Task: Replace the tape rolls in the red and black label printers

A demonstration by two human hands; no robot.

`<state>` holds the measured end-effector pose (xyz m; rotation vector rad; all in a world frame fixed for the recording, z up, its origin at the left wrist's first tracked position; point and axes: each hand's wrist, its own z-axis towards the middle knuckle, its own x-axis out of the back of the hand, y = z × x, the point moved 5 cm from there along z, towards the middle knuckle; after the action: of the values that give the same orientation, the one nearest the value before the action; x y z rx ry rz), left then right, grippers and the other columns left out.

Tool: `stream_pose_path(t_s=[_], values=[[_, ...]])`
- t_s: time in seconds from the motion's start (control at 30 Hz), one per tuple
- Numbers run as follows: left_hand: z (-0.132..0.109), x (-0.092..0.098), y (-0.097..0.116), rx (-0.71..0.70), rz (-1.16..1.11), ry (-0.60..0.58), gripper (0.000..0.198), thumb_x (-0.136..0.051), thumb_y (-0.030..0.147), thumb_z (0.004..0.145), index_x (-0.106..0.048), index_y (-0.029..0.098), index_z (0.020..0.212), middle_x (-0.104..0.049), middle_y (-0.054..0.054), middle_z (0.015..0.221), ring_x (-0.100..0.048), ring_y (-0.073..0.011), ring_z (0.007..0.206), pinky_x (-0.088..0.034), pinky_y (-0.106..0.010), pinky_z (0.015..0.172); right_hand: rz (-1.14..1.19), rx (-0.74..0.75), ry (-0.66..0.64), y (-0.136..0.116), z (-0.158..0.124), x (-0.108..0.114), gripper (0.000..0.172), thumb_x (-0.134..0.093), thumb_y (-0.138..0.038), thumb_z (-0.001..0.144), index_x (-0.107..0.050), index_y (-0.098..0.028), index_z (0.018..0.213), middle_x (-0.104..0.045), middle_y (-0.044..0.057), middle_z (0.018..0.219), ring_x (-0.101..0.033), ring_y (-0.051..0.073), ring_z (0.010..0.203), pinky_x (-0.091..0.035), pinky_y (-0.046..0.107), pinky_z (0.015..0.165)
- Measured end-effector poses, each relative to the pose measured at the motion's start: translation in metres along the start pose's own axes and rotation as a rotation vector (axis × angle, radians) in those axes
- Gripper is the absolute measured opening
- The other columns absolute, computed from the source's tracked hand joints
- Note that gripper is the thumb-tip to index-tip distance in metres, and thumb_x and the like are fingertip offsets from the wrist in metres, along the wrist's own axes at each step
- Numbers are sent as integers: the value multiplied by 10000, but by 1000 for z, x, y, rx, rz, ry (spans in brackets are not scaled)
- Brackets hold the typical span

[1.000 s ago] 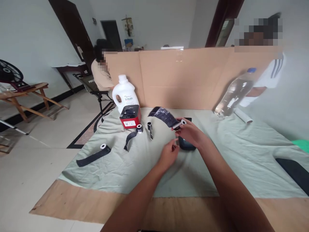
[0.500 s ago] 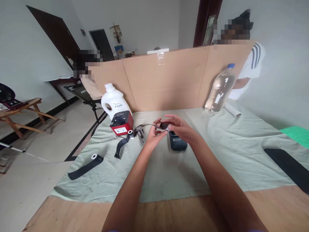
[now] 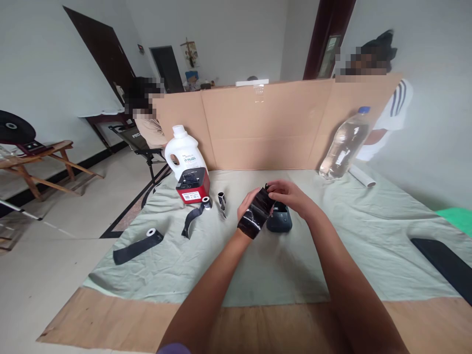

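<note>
A glossy black strip (image 3: 255, 212) lies over the back of my left hand (image 3: 245, 203), which is beside the dark handheld device; its fingers are mostly hidden behind the strip. My right hand (image 3: 289, 194) reaches in from the right, its fingers bent and closed at the strip's upper end. Just below the right hand, the dark boxy device (image 3: 279, 219) rests on the cloth, its upper part covered by my hands. Left of them stands a small dark roll (image 3: 221, 196) with a short crumpled tail.
A red and black box printer (image 3: 193, 186) stands before a white detergent jug (image 3: 186, 155). Two black rolls with unwound tails, one near (image 3: 206, 201) and one farther left (image 3: 151, 235), lie on the cloth. A clear bottle (image 3: 344, 145), white tube (image 3: 362, 176), phone-like black slab (image 3: 444, 263) and cardboard screen (image 3: 258, 128) surround the space. Two people sit beyond.
The dark ribbon that stretched leftward from my hands now drapes over my left hand as a broad glossy strip. A small roll stands apart on the cloth. The view has shifted slightly.
</note>
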<state>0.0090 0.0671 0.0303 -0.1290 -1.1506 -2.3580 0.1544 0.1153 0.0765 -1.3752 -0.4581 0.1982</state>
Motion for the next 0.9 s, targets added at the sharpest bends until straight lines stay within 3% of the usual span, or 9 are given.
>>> stream_pose_path(t_s=[0.07, 0.17, 0.27, 0.37, 0.5, 0.7, 0.9], values=[[-6, -3, 1, -64, 166, 3, 535, -708, 363, 854, -560, 152, 1323, -669, -127, 1283, -643, -277, 1201, -502, -381, 1047, -138, -20, -74, 1, 0, -1, 306, -734, -331, 749, -705, -191, 1019, -713, 40, 885, -652, 203, 815, -518, 347, 749], [-16, -10, -5, -75, 268, 33, 569, -691, 388, 871, -533, 155, 1365, -665, -129, 1310, -645, -269, 1203, -512, -365, 1038, -252, 1, -168, 3, 0, -3, 188, -666, -270, 777, -707, -183, 939, -713, 33, 850, -649, 194, 789, -511, 324, 716], [-29, -18, -8, -99, 273, 18, 581, -640, 360, 915, -479, 165, 1438, -630, -136, 1367, -610, -258, 1243, -489, -379, 1065, -481, 32, -116, 9, 4, 5, 192, -604, -176, 794, -710, -191, 953, -722, 41, 903, -643, 192, 828, -502, 316, 754], [-42, -27, -7, -145, 292, -74, 574, -588, 264, 935, -452, 202, 1489, -545, -136, 1470, -546, -265, 1292, -452, -413, 1080, -770, 21, -26, 21, 9, 17, 262, -564, -110, 806, -707, -196, 1009, -721, 66, 1007, -629, 221, 936, -478, 338, 830], [-54, -37, -3, -204, 329, -185, 488, -567, 104, 894, -632, 288, 1342, -617, -72, 1380, -551, -250, 1218, -448, -400, 990, -1060, -56, 12, 40, 12, 23, 336, -523, -74, 837, -681, -208, 1102, -691, 88, 1169, -556, 293, 1145, -413, 417, 954], [-59, -45, -5, -241, 346, -267, 342, -590, 138, 920, -733, 296, 1187, -720, -43, 1174, -589, -225, 1087, -421, -380, 864, -1176, -112, -62, 71, 20, 8, 370, -492, -55, 860, -668, -197, 1153, -640, 123, 1250, -524, 307, 1191, -403, 410, 938], [-59, -48, -9, -223, 362, -336, 365, -597, 101, 888, -743, 286, 1167, -733, -35, 1125, -593, -224, 1058, -426, -389, 847, -1219, -123, 44, 79, 22, 4, 292, -530, -95, 858, -674, -208, 1086, -599, 131, 1208, -526, 312, 1135, -418, 402, 902]])
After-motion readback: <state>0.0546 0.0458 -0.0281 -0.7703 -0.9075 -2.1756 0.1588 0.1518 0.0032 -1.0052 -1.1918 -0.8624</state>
